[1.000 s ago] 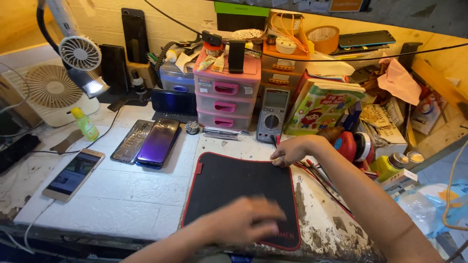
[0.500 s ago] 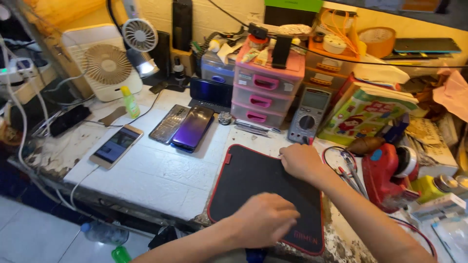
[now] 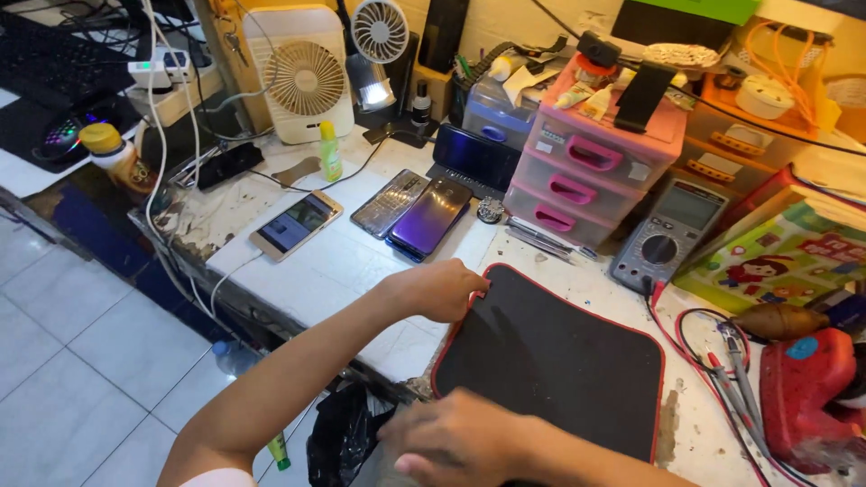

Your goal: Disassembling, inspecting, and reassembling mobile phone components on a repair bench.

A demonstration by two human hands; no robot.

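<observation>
The black red-edged mat point(image 3: 550, 361) lies flat on the white tabletop point(image 3: 298, 280). Left hand point(image 3: 442, 289) pinches its 10 o'clock corner; right hand point(image 3: 460, 442), fingers curled, presses its 6 o'clock edge, not yet squared. Phones point(image 3: 424, 215) sit toward 11 o'clock.

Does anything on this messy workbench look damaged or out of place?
Yes. The bench's white top is chipped and stained dark along its left edge. The black mat lies askew, its near corner reaching the bench's front edge; the left hand pinches its far corner and the right hand rests at its near edge.
</observation>
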